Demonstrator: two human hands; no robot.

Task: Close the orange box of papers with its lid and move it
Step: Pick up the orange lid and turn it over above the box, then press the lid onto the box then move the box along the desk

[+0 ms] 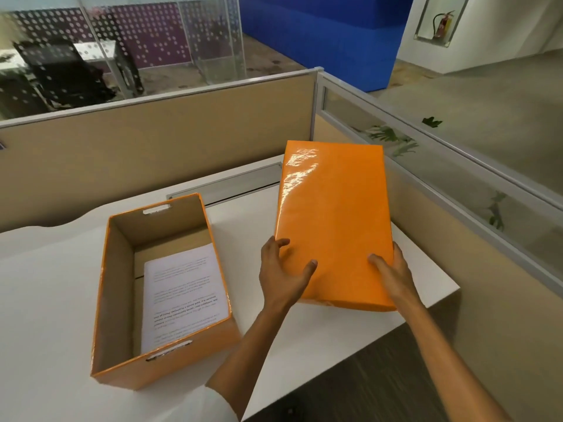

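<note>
My left hand [281, 269] and right hand [393, 274] clasp the near end of the lid [333, 220], fingers [309, 266] curled on its glossy, likely slippery and light card, best held by both side edges.

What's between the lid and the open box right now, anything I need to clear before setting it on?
Nothing visible. The lid, held at its near end by the left hand and right hand, sits right of the open box; only bare desk lies between. The papers lie below the rim.
</note>
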